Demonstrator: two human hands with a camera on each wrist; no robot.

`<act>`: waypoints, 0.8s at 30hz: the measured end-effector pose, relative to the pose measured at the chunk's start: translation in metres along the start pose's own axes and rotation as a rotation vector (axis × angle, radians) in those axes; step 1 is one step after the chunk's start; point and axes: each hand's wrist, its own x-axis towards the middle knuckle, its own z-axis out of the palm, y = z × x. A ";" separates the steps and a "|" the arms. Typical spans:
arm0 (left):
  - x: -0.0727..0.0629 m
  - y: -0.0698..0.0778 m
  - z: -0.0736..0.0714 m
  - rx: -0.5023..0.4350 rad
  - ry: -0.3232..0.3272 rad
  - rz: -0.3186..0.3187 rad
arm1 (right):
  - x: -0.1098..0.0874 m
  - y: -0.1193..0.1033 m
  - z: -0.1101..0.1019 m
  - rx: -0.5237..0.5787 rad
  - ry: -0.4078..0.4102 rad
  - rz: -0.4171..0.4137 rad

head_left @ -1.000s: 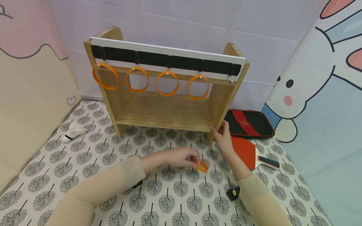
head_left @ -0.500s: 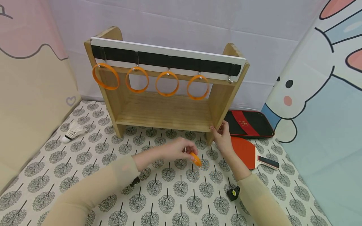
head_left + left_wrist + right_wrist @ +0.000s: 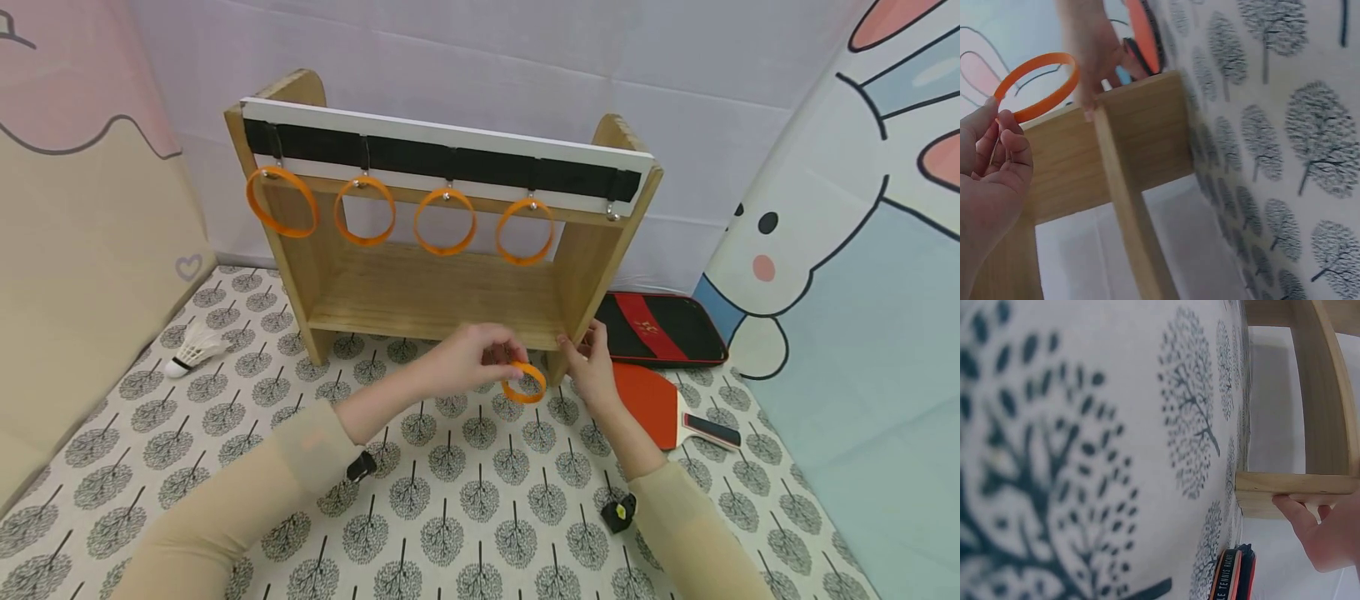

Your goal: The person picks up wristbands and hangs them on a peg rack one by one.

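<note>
Thumb and fingers of my left hand [image 3: 472,360] pinch an orange wristband [image 3: 525,398], held in front of the lower right part of a wooden shelf rack [image 3: 442,292]. In the left wrist view the wristband [image 3: 1055,99] stands out from the fingertips as a full loop. My right hand [image 3: 594,372] grips the rack's right side panel low down, thumb at the front edge; the right wrist view shows the hand [image 3: 1329,534] against that panel [image 3: 1297,482]. Several orange wristbands [image 3: 444,250] hang from hooks along the rack's front; the rightmost hook [image 3: 612,215] is bare.
Right of the rack lie a black and red racket case [image 3: 675,329] and a red table tennis bat [image 3: 648,408]. A shuttlecock [image 3: 193,354] lies on the left of the tree-print cloth [image 3: 450,517]. Patterned fabric walls stand behind and at both sides.
My left hand has lifted the wristband up and away from the cloth, toward the rack; the loop has turned to face the camera more. My right hand has stayed on the side panel.
</note>
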 end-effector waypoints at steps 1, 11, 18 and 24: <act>0.001 0.004 -0.003 -0.016 0.019 -0.008 | -0.002 -0.003 0.000 0.004 -0.005 0.002; 0.007 0.035 -0.017 -0.200 0.205 -0.040 | -0.014 -0.023 0.000 -0.024 -0.027 -0.006; 0.013 0.048 -0.017 -0.383 0.310 -0.030 | -0.014 -0.023 -0.001 -0.036 -0.031 -0.017; 0.019 0.057 -0.017 -0.379 0.392 -0.003 | -0.015 -0.024 -0.001 -0.042 -0.032 -0.023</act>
